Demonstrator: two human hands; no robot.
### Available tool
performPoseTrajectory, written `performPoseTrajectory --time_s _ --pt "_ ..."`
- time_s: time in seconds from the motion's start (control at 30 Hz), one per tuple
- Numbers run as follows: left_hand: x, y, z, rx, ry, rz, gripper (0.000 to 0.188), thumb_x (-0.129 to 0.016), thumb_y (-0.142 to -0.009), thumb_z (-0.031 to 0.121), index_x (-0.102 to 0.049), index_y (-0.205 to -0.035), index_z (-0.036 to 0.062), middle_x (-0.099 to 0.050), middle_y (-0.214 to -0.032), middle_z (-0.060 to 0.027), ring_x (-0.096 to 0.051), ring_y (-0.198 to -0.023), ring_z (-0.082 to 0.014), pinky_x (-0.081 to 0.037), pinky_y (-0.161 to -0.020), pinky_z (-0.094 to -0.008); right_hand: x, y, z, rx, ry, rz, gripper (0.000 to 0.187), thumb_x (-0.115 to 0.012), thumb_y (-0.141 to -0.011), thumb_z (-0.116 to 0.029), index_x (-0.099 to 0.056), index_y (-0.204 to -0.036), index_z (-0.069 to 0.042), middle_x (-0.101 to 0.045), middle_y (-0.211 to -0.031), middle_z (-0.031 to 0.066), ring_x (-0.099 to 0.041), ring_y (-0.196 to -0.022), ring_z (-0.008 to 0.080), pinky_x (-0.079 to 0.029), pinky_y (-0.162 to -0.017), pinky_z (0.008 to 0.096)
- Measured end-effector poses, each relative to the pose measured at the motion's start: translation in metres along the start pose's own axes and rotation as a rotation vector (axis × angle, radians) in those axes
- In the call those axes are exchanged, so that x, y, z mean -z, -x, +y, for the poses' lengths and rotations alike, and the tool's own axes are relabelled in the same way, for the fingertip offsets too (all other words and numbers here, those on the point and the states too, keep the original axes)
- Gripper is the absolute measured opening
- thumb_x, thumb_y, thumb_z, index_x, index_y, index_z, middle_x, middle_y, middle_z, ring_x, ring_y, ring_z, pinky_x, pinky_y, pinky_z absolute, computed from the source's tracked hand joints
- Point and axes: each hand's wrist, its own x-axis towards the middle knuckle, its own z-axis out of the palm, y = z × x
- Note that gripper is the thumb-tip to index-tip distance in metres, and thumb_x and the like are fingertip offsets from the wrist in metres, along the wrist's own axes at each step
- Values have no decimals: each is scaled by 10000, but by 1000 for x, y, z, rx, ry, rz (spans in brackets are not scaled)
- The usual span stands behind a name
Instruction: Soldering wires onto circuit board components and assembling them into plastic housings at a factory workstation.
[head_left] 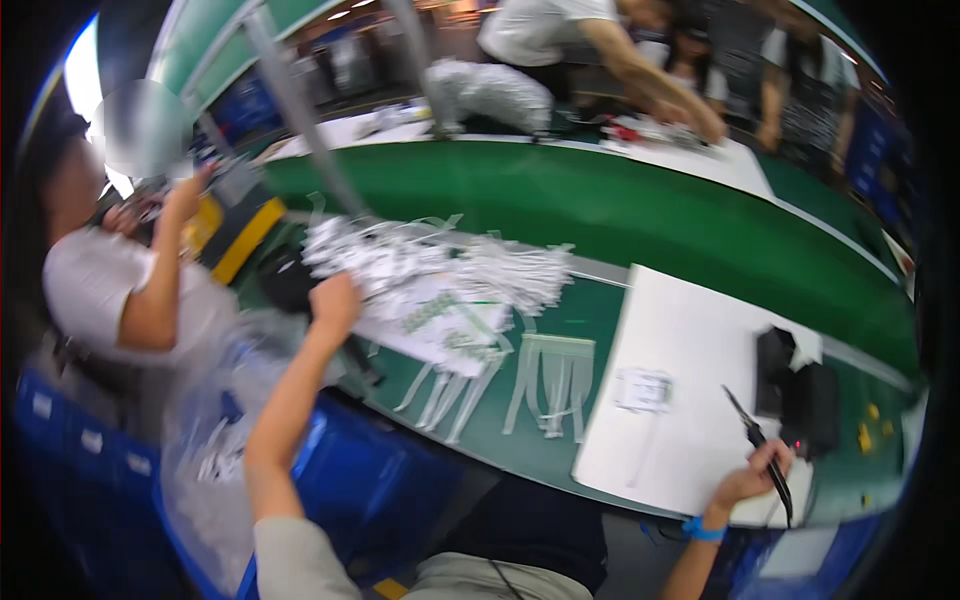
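Observation:
My right hand (755, 477) holds a soldering iron (754, 431), its thin tip pointing up and left over a white board (690, 320). A black cord hangs from the handle. On the board lies a small white piece (643, 390) with a thin lead trailing from it. My left hand (336, 305) is closed at the left edge of a heap of white strips (385, 250); what its fingers hold, if anything, is hidden and blurred. Printed white sheets (440, 325) lie by the heap. A row of pale strips (555, 380) joined along the top lies on the green table.
Two black boxes (808, 405), one with a red light, stand on the board's right. Small yellow pieces (870, 430) lie beyond. Blue bins (350, 460) and a clear bag (215, 430) are at left. A person (140, 290) sits at left; others work behind the green partition (600, 215).

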Motion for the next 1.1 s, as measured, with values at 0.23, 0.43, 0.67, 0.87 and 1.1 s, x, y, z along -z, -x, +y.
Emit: performPoseTrajectory --time_s 0.23,0.43,0.67,0.87,1.1 --pt "-1 -1 -1 -69 -25 54 311 -743 -794 310 -616 -866 35 -685 -842 -191 -685 -795 -388 -531 -680 -499 -8 4 -18 -91 -32 -25 93 -598 -926 -111 -553 -944 -32 -517 -856 27 -426 -694 98 -340 -611 235" --pt "19 3 14 -45 -41 113 343 -761 -781 324 -616 -894 35 -689 -877 -190 -685 -800 -380 -530 -679 -493 -10 3 -19 -114 -93 -53 94 -608 -941 -94 -563 -953 -13 -527 -868 32 -459 -747 96 -366 -659 223" --pt "117 47 129 -300 42 -40 401 -762 -798 408 -690 -768 14 -666 -708 -175 -677 -720 -362 -516 -638 -466 -16 -1 -24 -56 -106 -103 69 -619 -928 -40 -564 -960 -13 -561 -867 49 -495 -783 111 -404 -712 241" --pt "169 119 258 -981 499 -309 511 -759 -799 415 -662 -1063 -11 -685 -997 -207 -648 -982 -375 -530 -803 -457 -22 -4 -34 -35 -74 -65 82 -636 -928 -66 -575 -958 -21 -548 -863 17 -478 -713 58 -357 -570 168" --pt "139 140 347 -1097 509 -266 856 -768 -800 420 -425 -1377 -113 -548 -1233 -252 -536 -1147 -386 -476 -959 -440 -23 -5 -35 -125 -77 -57 72 -602 -951 -69 -552 -946 -17 -528 -868 24 -474 -792 100 -393 -730 231"
